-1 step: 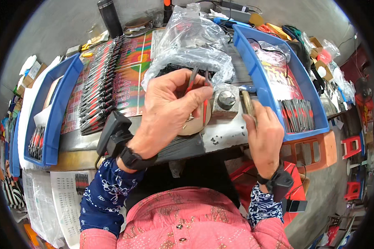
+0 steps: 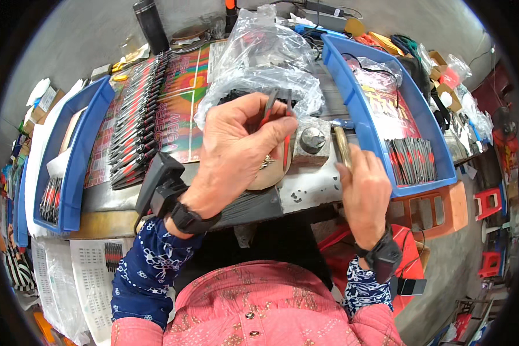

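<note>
My left hand point(image 2: 236, 138) is closed, thumb and fingers pinching a slim dark metal tool with red parts point(image 2: 269, 108). Its two pointed arms stand up apart from each other, and a red length hangs below the fingers. Just right of it sits a metal block with a round steel knob on top point(image 2: 312, 140). My right hand point(image 2: 366, 193) is wrapped round the handle of what looks like a small hammer point(image 2: 341, 144), its bluish metal head resting beside the blue bin. Small brass-coloured pins point(image 2: 266, 161) lie on a round tan pad point(image 2: 265, 180), partly hidden by my left hand.
A clear plastic bag point(image 2: 265, 63) with dark parts lies behind my hands. Long rows of red-and-black tools point(image 2: 135, 127) cover the left. Blue bins with similar pieces stand at left point(image 2: 72, 202) and right point(image 2: 357, 98). Dark scraps point(image 2: 296, 197) lie near the front edge.
My right hand and the hammer have shifted very slightly, the handle now tilting a little more. My left hand has barely moved and keeps its pinch on the tool.
</note>
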`<action>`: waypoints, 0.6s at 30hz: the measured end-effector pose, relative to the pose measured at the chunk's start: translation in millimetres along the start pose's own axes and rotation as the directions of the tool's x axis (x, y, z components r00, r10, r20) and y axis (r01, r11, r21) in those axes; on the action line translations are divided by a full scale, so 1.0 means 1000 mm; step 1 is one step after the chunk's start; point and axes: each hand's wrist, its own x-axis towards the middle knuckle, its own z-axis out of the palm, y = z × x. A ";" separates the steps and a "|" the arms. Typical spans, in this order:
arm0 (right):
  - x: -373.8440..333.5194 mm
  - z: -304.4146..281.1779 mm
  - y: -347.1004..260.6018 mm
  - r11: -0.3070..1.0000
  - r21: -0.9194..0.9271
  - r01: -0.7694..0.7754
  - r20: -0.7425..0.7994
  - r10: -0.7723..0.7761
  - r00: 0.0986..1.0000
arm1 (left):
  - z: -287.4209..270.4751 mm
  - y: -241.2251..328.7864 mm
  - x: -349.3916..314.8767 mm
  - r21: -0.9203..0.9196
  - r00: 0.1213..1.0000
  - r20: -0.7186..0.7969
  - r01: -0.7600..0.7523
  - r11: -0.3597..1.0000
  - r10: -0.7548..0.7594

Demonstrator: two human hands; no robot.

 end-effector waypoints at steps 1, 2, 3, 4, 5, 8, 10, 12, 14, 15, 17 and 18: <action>-0.003 0.004 0.003 0.983 -0.183 0.008 0.019 -0.005 1.000 | 0.007 -0.002 0.007 0.030 0.998 -0.025 -0.050 0.998 0.050; -0.008 0.008 0.006 0.978 -0.211 0.003 0.047 0.007 0.999 | 0.011 -0.003 0.013 -0.026 0.998 -0.017 -0.067 0.997 0.067; -0.011 0.011 0.008 0.973 -0.231 -0.016 0.060 0.031 0.998 | 0.015 -0.005 0.019 0.021 0.996 -0.034 -0.077 0.997 0.078; -0.013 0.014 0.011 0.967 -0.252 -0.034 0.073 0.054 0.996 | 0.020 -0.007 0.026 0.027 0.992 -0.037 -0.120 0.992 0.121; -0.014 0.017 0.013 0.962 -0.268 -0.045 0.071 0.066 0.995 | 0.023 -0.009 0.031 0.028 0.988 -0.042 -0.145 0.989 0.146; -0.016 0.021 0.018 0.939 -0.340 -0.058 0.099 0.097 0.990 | 0.031 -0.014 0.044 0.025 0.983 -0.062 -0.170 0.985 0.172; -0.016 0.022 0.020 0.949 -0.278 -0.150 0.154 0.198 0.968 | 0.035 -0.017 0.049 0.020 0.982 -0.073 -0.172 0.985 0.173; -0.016 0.021 0.020 0.948 -0.286 -0.140 0.146 0.187 0.971 | 0.039 -0.020 0.053 0.037 0.981 -0.077 -0.173 0.984 0.175; -0.017 0.021 0.019 0.944 -0.305 -0.123 0.131 0.170 0.977 | 0.043 -0.021 0.056 0.035 0.981 -0.080 -0.173 0.984 0.175; -0.017 0.021 0.018 0.941 -0.319 -0.111 0.121 0.157 0.980 | 0.044 -0.022 0.057 0.028 0.981 -0.081 -0.175 0.984 0.176; -0.017 0.021 0.018 0.937 -0.336 -0.099 0.117 0.145 0.982 | 0.046 -0.023 0.059 0.024 0.979 -0.082 -0.185 0.982 0.186; -0.017 0.021 0.018 0.936 -0.339 -0.098 0.120 0.146 0.982 | 0.046 -0.024 0.059 0.026 0.977 -0.082 -0.195 0.980 0.196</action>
